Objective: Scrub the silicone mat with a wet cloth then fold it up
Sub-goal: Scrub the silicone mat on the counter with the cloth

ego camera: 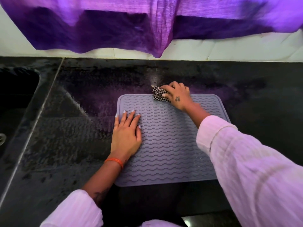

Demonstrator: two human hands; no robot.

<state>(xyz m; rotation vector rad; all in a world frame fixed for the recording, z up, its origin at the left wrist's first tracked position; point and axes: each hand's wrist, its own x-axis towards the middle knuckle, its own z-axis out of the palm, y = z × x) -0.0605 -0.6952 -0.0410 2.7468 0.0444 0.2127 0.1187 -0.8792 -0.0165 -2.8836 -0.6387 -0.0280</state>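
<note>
Pale ribbed sleeves (255, 169) frame 2 bare hands working a grey silicone mat (168, 141) that lies flat on a black stone counter (65, 128).

The left hand (126, 135), with an orange thread (115, 161) at its wrist, lies flat on the mat's left part, fingers straight and slightly spread. The right hand (177, 95) curls its fingers round a bunched black-and-white checked cloth (158, 94), pressing it on the mat's far edge. A purple curtain (131, 25) hangs over the white wall behind. A dark sink basin (14, 89) sits at far left.
</note>
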